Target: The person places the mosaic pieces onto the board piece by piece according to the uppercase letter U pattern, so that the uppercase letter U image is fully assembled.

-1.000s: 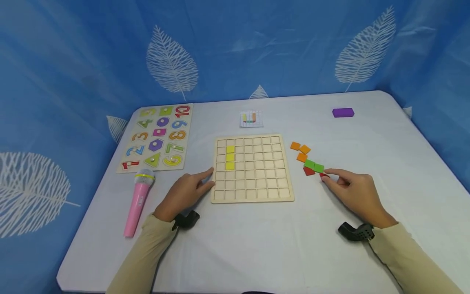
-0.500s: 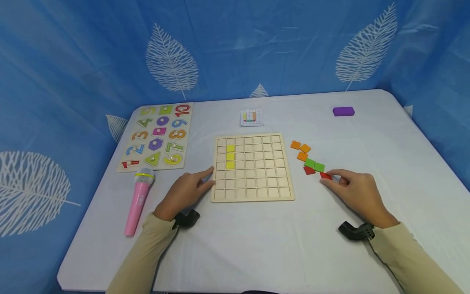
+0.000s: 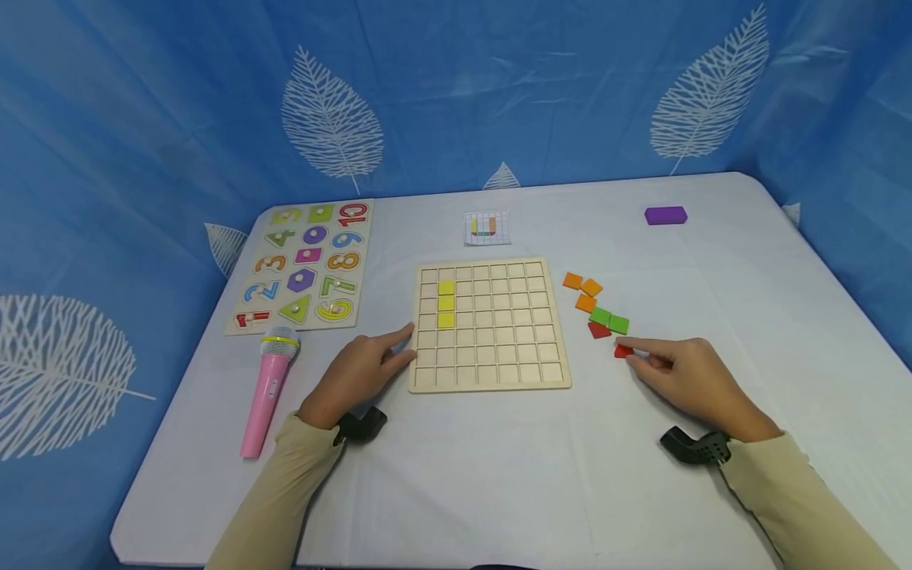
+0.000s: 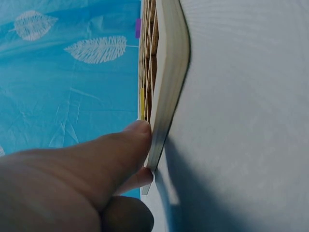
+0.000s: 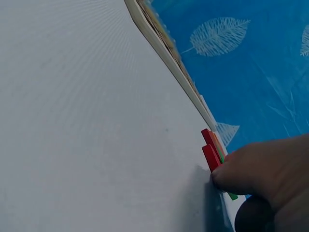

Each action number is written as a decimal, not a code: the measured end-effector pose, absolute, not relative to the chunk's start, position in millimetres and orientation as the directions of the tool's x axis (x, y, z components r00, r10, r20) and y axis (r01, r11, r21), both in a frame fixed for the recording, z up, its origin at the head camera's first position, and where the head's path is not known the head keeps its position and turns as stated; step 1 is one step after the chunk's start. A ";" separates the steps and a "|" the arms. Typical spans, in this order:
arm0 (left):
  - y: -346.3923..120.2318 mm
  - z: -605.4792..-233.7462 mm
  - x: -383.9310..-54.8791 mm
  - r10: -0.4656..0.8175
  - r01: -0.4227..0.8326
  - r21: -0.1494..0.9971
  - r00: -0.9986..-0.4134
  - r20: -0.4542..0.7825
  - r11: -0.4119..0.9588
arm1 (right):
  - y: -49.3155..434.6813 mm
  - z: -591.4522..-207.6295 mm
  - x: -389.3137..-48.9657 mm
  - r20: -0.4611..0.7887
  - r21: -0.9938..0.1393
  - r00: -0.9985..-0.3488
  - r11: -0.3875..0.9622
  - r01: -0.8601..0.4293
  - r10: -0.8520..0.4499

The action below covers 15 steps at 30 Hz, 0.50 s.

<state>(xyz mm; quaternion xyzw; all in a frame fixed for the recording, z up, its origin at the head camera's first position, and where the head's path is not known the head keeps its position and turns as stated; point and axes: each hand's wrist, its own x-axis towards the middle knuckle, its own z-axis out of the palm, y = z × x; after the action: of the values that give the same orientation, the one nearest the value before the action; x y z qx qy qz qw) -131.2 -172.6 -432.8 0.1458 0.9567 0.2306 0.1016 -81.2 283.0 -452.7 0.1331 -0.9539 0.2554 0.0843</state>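
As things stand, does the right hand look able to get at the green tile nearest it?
Probably yes: the green tile lies close to the right hand, with nothing visibly between them. Its fingers touch a red tile, though, and would likely have to leave it first.

The white surface [image 3: 484, 475] carries a number board [image 3: 321, 271], pink microphone [image 3: 267, 388], gridded board [image 3: 492, 332], printed card [image 3: 487, 228], loose coloured tiles [image 3: 586, 303] and purple block [image 3: 666, 215].

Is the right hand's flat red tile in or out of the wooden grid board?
Out: the right hand holds the flat red tile beside the wooden board.
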 end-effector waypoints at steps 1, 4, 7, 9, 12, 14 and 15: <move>-172.4 -432.8 -131.3 0.326 0.232 0.471 -0.937 -0.128 0.851 | 283.5 -452.4 -81.3 0.234 -0.463 -0.949 0.835 -0.298 -0.209; -172.1 -432.7 -131.7 0.326 0.230 0.472 -0.936 -0.130 0.851 | 284.8 -452.2 -82.0 0.256 -0.448 -0.948 0.845 -0.290 -0.189; -171.7 -432.3 -132.4 0.325 0.228 0.473 -0.936 -0.133 0.851 | 284.9 -451.9 -83.0 0.269 -0.440 -0.950 0.858 -0.266 -0.156; -171.4 -432.2 -132.7 0.324 0.226 0.472 -0.936 -0.136 0.852 | 283.9 -451.6 -82.8 0.255 -0.438 -0.958 0.867 -0.238 -0.134; -171.4 -432.7 -132.8 0.325 0.227 0.471 -0.935 -0.139 0.853 | 282.0 -453.3 -82.4 0.240 -0.442 -0.964 0.870 -0.217 -0.119; -171.8 -433.4 -132.5 0.326 0.230 0.468 -0.936 -0.135 0.853 | 280.1 -455.2 -82.4 0.244 -0.437 -0.962 0.872 -0.223 -0.124; -171.9 -433.8 -132.2 0.327 0.231 0.468 -0.935 -0.134 0.853 | 279.1 -456.2 -82.5 0.250 -0.430 -0.959 0.872 -0.233 -0.133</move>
<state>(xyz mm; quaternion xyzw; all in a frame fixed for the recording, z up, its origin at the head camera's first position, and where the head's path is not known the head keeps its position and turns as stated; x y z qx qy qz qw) -132.2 -171.9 -433.8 0.1459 0.9568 0.2284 0.1048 -82.5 279.1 -456.2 0.0950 -0.9616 0.2343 0.1067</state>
